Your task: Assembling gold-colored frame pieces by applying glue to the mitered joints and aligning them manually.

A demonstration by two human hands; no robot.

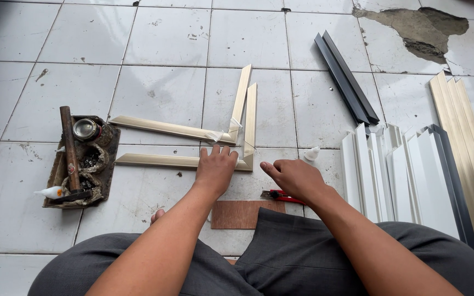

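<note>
We press our flat, open left hand [215, 167] on the near gold frame strip [157, 160]; right hand [294, 178], loosely curled and empty, hovers over the red cutter [278, 195].

The left hand [215, 167] presses flat on the gold frame strip [160, 160]; right hand [294, 178] rests just beside it, over a red cutter [275, 195].

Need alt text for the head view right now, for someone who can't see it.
A seated person's left hand presses flat on a gold frame strip at its mitred corner on the white tiled floor, while the right hand rests beside a red utility knife. White, gold and dark frame strips lie right; a hammer left.
</note>
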